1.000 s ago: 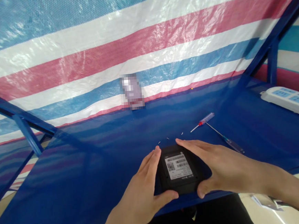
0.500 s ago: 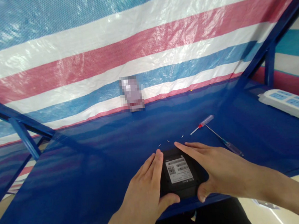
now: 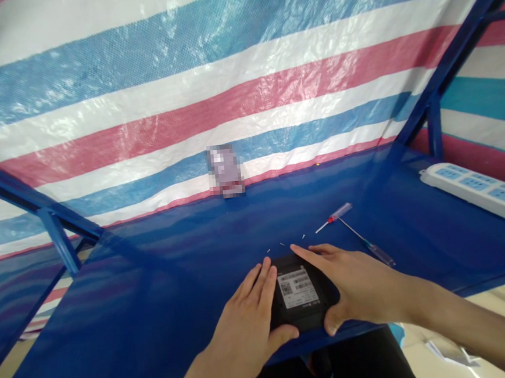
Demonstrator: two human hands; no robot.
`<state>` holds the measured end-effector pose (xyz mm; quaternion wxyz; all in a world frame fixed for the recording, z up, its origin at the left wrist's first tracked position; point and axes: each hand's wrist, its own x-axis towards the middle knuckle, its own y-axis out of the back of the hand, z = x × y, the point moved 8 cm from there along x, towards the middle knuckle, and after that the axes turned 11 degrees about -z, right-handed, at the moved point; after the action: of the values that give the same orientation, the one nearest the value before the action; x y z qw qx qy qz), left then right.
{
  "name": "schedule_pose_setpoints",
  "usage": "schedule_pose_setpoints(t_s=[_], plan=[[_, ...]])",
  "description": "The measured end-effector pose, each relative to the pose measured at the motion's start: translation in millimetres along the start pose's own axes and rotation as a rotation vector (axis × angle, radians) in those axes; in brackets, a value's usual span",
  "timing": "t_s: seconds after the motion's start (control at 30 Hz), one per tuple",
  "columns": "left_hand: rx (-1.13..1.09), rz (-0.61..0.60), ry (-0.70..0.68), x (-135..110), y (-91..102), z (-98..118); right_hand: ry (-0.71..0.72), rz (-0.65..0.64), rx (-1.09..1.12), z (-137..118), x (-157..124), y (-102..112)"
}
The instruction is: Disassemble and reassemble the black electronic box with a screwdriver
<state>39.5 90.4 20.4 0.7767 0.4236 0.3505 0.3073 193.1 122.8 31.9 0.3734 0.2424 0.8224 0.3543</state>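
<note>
A black box-shaped device [image 3: 304, 323] lies on the blue table near its front edge, with a white label [image 3: 298, 290] bearing a QR code and barcodes face up. My left hand [image 3: 247, 314] grips its left side, the fingers along the edge and the thumb at the near corner. On the opposite side my right hand [image 3: 351, 283] holds it, with the index finger at the far edge and the thumb at the near right corner. Several small screws [image 3: 282, 244] lie just beyond the device. The hands hide its side edges.
Two screwdrivers with clear handles, one red-collared [image 3: 334, 217] and one teal-collared [image 3: 373, 249], lie right of the screws. A white power strip [image 3: 475, 186] sits at the right. Blue frame bars [image 3: 435, 125] and a striped tarp [image 3: 229, 109] stand behind. A blurred-out object [image 3: 227, 170] leans there.
The camera view has tilted and shifted slightly, so the scene sits a little lower. Both hands keep their hold on the black device, which stays in place on the table.
</note>
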Motion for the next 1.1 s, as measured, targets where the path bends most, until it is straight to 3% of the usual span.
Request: schedule_pose_setpoints(t_s=[0.13,0.3,0.5,0.53,0.6,0.63,0.73,0.87,1.1], plan=[[-0.055,0.052,-0.026,-3,-4.1,-4,-0.017,-0.013,-0.012,-5,-4,4],[-0.078,0.216,-0.058,-10,-9.3,-4,0.009,0.015,-0.02,-9,-7,6],[-0.02,0.25,-0.062,-8,-12.7,-6,0.135,0.047,0.019,-2,-4,7],[-0.009,0.247,-0.064,-8,-13.1,-7,0.176,0.079,0.049,4,-4,13],[0.005,0.244,-0.06,-8,-13.3,-8,0.219,0.312,0.143,30,-8,42],[0.008,0.241,-0.056,-8,-13.4,-9,0.194,0.499,0.184,51,-14,61],[0.004,0.241,-0.045,-10,-12.8,-11,0.092,0.703,0.22,115,-22,92],[-0.027,0.251,-0.047,-11,-12.7,-12,0.093,0.662,0.236,164,-22,97],[-0.097,0.255,-0.026,-13,-14.6,-16,0.114,0.614,0.205,176,-16,84]])
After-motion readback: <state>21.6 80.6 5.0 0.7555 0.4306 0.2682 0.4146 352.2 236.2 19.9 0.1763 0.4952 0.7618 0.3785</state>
